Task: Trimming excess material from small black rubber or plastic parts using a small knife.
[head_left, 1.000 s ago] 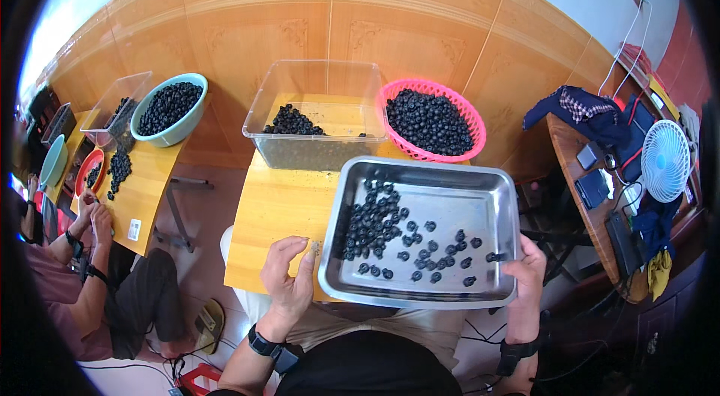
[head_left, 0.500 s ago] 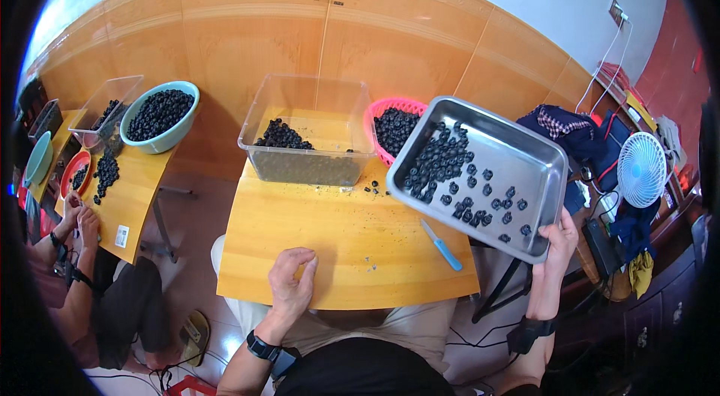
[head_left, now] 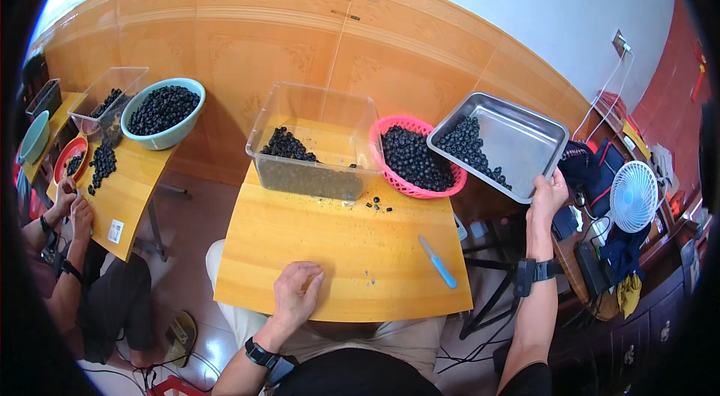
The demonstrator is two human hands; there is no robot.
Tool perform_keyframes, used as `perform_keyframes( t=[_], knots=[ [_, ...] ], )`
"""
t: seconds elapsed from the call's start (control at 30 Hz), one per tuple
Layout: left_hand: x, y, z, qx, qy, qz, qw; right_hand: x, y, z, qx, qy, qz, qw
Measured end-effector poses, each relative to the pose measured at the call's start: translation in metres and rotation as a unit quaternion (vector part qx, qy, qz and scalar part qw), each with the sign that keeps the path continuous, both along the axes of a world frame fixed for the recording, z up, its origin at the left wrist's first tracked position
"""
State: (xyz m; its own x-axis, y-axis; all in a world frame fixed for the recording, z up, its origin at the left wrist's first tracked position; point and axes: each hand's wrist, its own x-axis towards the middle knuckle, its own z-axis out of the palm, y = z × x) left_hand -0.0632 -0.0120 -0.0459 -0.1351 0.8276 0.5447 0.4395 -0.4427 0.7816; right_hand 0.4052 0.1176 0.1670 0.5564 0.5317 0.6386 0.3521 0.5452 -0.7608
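Observation:
My right hand (head_left: 550,192) grips the lower right corner of a silver metal tray (head_left: 529,137), raised and tilted at the table's right. Small black round pieces (head_left: 466,142) are heaped along the tray's left side. Its left corner hangs over the rim of a pink plastic basket (head_left: 426,187) full of similar black pieces. My left hand (head_left: 296,292) rests by the near table edge with its fingers curled in; nothing shows in it. Beyond it stands a clear plastic bin (head_left: 311,175) partly filled with black pieces. A blue-handled knife (head_left: 442,267) lies on the table's right.
A few loose pieces (head_left: 377,205) lie near the bin on the wooden table (head_left: 285,246). To the left, another person's hands (head_left: 71,205) work at a second table with a green bowl (head_left: 196,107) of black pieces. A fan (head_left: 634,197) and cloths stand at the right.
The tray has moved up and right, uncovering more of the pink basket. Pieces scattered across the tray have slid into a heap at its left. My left hand stays near the table edge.

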Motion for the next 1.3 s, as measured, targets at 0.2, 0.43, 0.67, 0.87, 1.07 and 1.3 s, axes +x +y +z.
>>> perform_keyframes(
  t=[0.2,0.43,0.67,0.87,1.07,1.3],
  knots=[
    [-0.001,-0.001,0.003,-0.025,-0.010,-0.011,1.000,-0.008,0.033,0.003,0.006,-0.080,0.000,0.997],
    [-0.003,0.003,-0.003,-0.044,-0.034,-0.017,0.998,-0.022,0.046,0.013,0.003,-0.171,-0.010,0.985],
    [-0.004,0.004,0.003,-0.085,-0.041,-0.032,0.995,-0.036,0.054,0.021,0.008,-0.218,-0.019,0.976],
    [-0.005,0.004,0.010,-0.109,-0.058,-0.044,0.991,-0.037,0.057,0.023,-0.005,-0.250,-0.059,0.966],
    [-0.004,0.004,0.010,-0.111,-0.078,-0.049,0.990,-0.026,0.061,0.020,-0.006,-0.253,-0.080,0.964],
    [-0.004,0.004,0.010,-0.130,-0.097,-0.051,0.985,-0.029,0.061,0.021,-0.001,-0.261,-0.088,0.961]
  ],
)
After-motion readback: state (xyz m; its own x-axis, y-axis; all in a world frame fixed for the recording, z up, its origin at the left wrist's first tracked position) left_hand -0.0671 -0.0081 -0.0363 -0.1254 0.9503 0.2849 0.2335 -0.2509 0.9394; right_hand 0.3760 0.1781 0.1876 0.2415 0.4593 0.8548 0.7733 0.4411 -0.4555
